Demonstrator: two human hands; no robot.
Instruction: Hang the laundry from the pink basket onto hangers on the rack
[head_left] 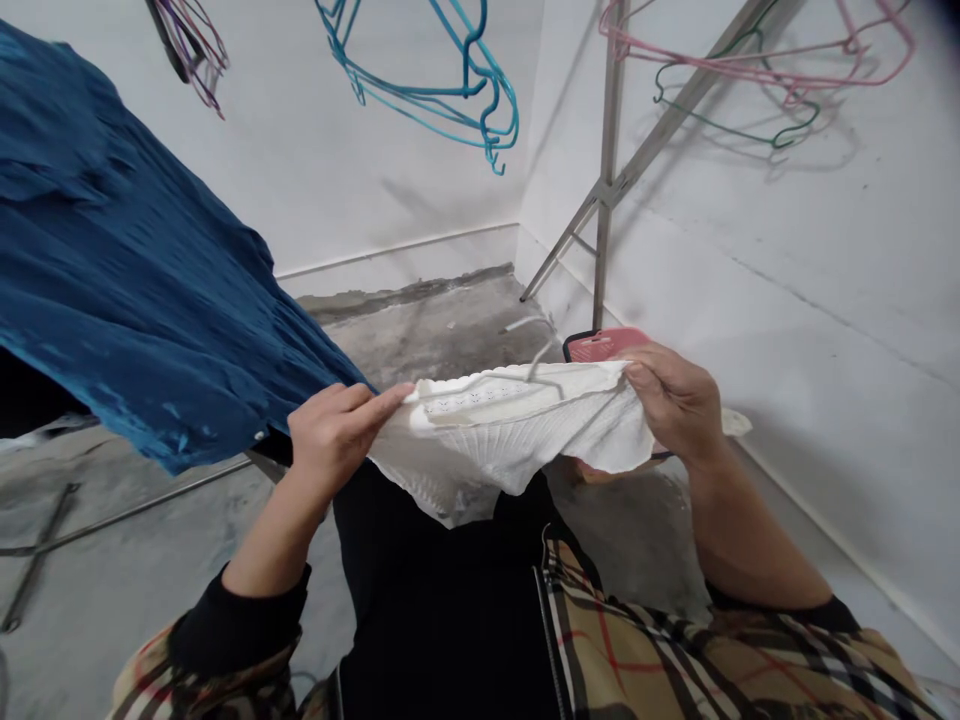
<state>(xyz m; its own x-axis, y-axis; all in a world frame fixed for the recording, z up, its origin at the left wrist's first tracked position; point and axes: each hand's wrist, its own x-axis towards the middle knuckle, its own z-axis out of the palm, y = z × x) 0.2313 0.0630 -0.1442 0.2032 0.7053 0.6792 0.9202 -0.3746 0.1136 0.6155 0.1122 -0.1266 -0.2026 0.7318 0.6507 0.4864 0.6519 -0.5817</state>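
A pair of white underpants (495,440) is stretched sideways between both hands, its waistband opening facing up and the thin fabric hanging below. Inside the opening lies a white clothes hanger (480,380), its hook standing up and bending left. My left hand (337,425) is closed on the left corner, pinching waistband and hanger end together. At the right corner, my right hand (671,400) grips the waistband between thumb and fingers; its far fingers are partly hidden.
A large blue garment (127,250) hangs at the left. Blue hangers (450,95), pink hangers (750,50) and a green hanger (742,125) hang above. A metal rack (604,190) stands near the corner. Behind my right hand is a pink basket (607,343).
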